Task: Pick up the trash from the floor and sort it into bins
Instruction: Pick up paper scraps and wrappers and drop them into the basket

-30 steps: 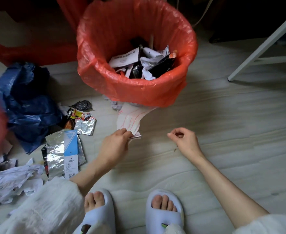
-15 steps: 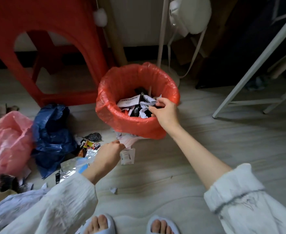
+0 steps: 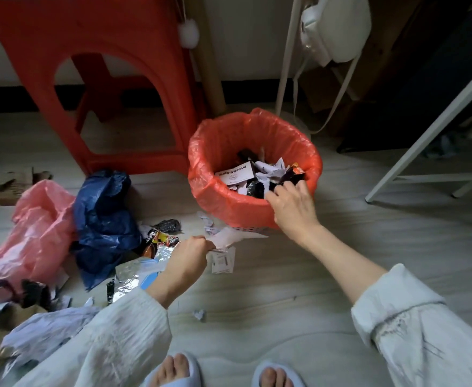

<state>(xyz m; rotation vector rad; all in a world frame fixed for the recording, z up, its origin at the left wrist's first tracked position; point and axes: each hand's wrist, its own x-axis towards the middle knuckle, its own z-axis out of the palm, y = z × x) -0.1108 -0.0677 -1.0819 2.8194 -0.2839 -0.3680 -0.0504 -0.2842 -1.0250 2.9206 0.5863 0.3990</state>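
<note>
over the round bin with its crinkly red liner, the right hand spreads loose fingers; the left hand pinches a creased paper sheet.

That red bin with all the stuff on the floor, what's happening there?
A person is picking litter off the floor. Their right hand reaches over the rim of the round bin lined with a red plastic bag, fingers spread above the paper scraps and wrappers inside. Their left hand pinches a white sheet of paper lying on the floor at the bin's base. A crumpled blue plastic bag, a pink plastic bag and shiny foil wrappers are on the floor.
</note>
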